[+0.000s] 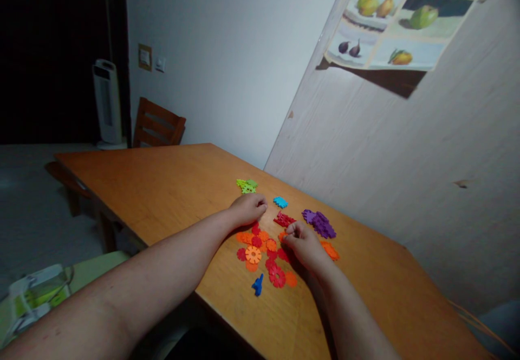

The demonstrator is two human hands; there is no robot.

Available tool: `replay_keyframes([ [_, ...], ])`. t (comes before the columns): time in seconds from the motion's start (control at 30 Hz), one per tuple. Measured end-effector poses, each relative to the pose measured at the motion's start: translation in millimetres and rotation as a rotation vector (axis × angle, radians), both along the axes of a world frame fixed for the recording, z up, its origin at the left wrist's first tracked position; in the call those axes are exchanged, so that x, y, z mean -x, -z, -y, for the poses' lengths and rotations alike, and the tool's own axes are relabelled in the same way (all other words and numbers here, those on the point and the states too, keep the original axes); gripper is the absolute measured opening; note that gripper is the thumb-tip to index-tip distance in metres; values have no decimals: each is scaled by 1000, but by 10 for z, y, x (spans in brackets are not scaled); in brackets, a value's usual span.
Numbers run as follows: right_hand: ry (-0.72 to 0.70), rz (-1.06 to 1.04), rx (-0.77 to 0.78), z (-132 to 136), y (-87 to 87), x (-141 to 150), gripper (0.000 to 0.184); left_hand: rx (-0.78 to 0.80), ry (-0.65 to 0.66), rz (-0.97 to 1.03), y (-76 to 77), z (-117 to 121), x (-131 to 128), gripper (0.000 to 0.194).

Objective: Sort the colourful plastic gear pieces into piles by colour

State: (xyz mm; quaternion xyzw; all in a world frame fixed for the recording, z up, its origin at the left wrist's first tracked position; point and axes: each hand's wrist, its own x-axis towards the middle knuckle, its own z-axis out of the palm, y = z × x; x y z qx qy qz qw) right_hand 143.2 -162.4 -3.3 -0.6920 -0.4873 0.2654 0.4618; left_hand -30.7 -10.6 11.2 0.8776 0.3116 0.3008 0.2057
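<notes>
Loose orange notched discs (253, 255) and red notched discs (277, 276) lie mixed on the table in front of me. My left hand (247, 210) is closed over the far left side of this pile, and its curled fingers hide whatever may be in them. At the pile's right side my right hand (304, 245) is closed in a pinch, with an orange notched piece (282, 236) at its fingertips. Just beyond the right hand lies a small group of red pieces (284, 219). A blue piece (257, 285) rests nearest to me.
Green pieces (247, 186), light-blue pieces (280, 202), purple pieces (319, 223) and an orange group (330, 250) lie separately on the wooden table (162, 186). A wall (365, 159) borders its right side. A wooden chair (157, 124) stands behind the far end.
</notes>
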Motion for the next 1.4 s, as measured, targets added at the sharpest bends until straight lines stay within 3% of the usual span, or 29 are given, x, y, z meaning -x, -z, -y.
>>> replay_keyframes([
  [0.17,115,-264,-55,-13,91,-231,21,13,0,4,14,-25,-5,19],
  [0.43,215,-289,-83,-10,59,-273,21,17,-3,1,-25,7,0,19],
  [0.6,206,-331,-113,-38,72,-256,25,29,-9,-16,-55,37,3,19],
  [0.9,422,-83,-37,206,-281,-576,12,27,-5,-9,-14,-6,-9,20],
  [1.07,547,144,64,361,-338,-923,13,33,-13,-7,22,-38,-12,20],
  [1.13,573,247,27,373,-352,-990,16,42,-21,-6,37,-53,-14,21],
  [1.27,457,284,-92,325,-431,-824,17,42,-54,-3,54,-85,-4,20],
  [1.4,149,130,48,348,-511,-383,12,-7,-112,76,45,-110,36,22],
])
